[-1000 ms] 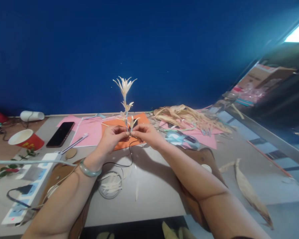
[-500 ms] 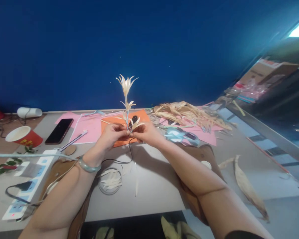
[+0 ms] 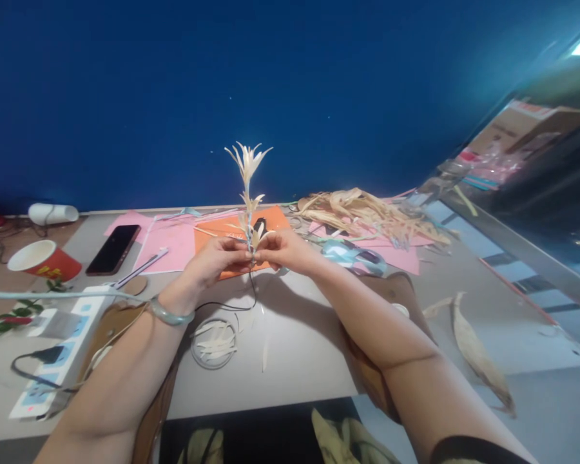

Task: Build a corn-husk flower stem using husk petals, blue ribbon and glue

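1. Deep blue wall behind, and below it a pale worktop (image 3: 294, 348) strewn with craft scraps.
2. Left hand (image 3: 217, 261) is closed, its fingertips pinching the low end of a thin stem (image 3: 248, 212); a pale green bangle (image 3: 168, 314) sits on that wrist.
3. Right hand (image 3: 283, 250) is closed too, fingertips pinched on the same spot of the stem from the other side — the two hands meet there, fingertips touching.
4. The stem stands upright above the hands, over the middle of the worktop near its far edge. A spray of pale husk petals (image 3: 248, 158) crowns it, with two smaller tufts lower down the stem.
5. A thin dark wire (image 3: 241, 303) hangs from the pinch and curls onto the worktop below the hands.
6. Under the hands lies an orange sheet (image 3: 227, 229), and left of it a pink sheet (image 3: 171, 241) — both near the far edge.
7. Nearer the front edge, just below the left wrist, a clear round dish (image 3: 215, 341) holds cut pale strips.
8. Right of the hands sits a roll of light blue tape (image 3: 350, 254); behind it, a heap of dried husks (image 3: 367, 219) rests on more pink paper at the far right.
9. One long dry leaf (image 3: 478, 357) lies near the right edge.
10. Toward the left edge: a black phone (image 3: 113, 248), a red paper cup (image 3: 41, 261) on its side, and a white power strip (image 3: 58, 361) with a plug in it.
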Motion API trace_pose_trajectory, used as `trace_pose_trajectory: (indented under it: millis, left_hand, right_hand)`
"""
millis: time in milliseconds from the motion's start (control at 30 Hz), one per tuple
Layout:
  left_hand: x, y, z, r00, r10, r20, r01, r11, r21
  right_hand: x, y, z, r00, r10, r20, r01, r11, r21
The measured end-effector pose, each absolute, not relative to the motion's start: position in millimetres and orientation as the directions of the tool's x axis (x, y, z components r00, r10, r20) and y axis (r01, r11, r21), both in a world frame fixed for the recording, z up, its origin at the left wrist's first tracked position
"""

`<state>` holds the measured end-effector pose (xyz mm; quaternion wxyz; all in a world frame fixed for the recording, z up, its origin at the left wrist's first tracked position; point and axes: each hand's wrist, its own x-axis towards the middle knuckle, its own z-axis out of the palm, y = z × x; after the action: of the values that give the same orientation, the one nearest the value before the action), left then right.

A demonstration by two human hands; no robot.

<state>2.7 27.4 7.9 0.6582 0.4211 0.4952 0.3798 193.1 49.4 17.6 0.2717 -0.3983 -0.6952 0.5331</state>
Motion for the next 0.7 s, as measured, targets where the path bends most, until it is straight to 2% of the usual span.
trace_pose_trajectory:
  millis: [167, 333, 533, 700]
  left_hand:
    - [2.0, 26.7, 12.3, 0.219, 0.904, -0.367, -0.049, 0.386, 0.921]
    - [0.9, 26.8, 11.7, 0.241, 0.908, -0.344, -0.03, 0.361, 0.932]
    - [1.1, 25.9, 12.3, 0.223, 0.919, -0.325, -0.033, 0.34, 0.94]
    - [0.8, 23.8, 15.4, 0.218, 0.928, -0.302, -0.043, 0.319, 0.947]
  right_hand:
    - [193.3, 54.4, 6.5, -0.527, 0.849, -0.043, 0.194, 0.07, -0.978]
    - [191.9, 56.3, -1.4, -0.493, 0.869, 0.049, 0.074, 0.098, -0.992]
    - [189.7, 57.9, -4.1, -0.563, 0.826, -0.037, 0.027, -0.026, -0.999]
    - [189.0, 59.0, -2.2, -0.56, 0.827, -0.056, 0.038, -0.041, -0.998]
